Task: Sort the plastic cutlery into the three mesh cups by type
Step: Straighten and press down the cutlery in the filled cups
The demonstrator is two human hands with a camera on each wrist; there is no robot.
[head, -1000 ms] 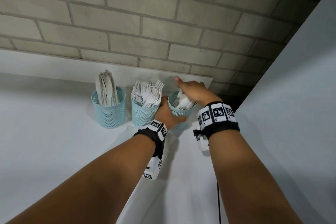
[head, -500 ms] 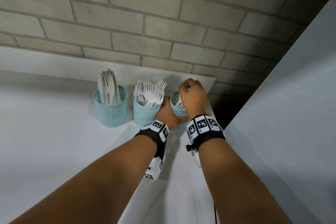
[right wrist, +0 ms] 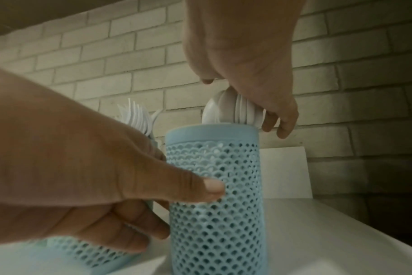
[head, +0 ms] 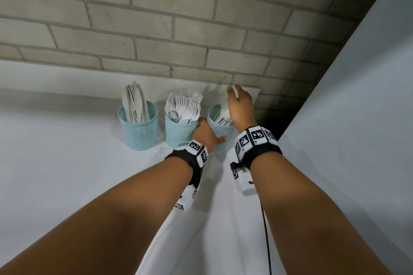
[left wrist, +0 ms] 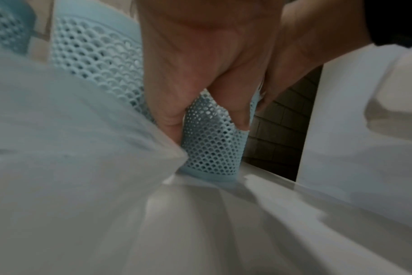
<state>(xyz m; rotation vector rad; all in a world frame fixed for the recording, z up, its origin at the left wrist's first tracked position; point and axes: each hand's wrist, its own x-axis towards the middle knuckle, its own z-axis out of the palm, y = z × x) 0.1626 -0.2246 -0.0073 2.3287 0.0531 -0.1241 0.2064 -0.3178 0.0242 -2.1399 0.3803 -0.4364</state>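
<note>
Three light-blue mesh cups stand in a row near the wall. The left cup [head: 138,131] holds knives, the middle cup [head: 178,134] holds forks [head: 185,107], and the right cup [head: 220,128] [right wrist: 214,186] holds spoons [right wrist: 233,109]. My left hand [head: 206,135] [right wrist: 153,201] grips the right cup low on its side, thumb on the mesh; the left wrist view shows the fingers [left wrist: 169,119] against the cup [left wrist: 212,148]. My right hand [head: 240,105] [right wrist: 259,104] is above that cup, fingers curled round the bunched spoon bowls.
A grey brick wall [head: 201,29] runs close behind the cups. A tall white panel [head: 357,118] closes off the right side, with a dark gap [head: 272,123] beside the table's right edge. A black cable [head: 266,230] hangs under my right forearm.
My right hand has gone from a fist low over the right cup to a higher hold on the spoon bowls. My left hand stays on the cup.
</note>
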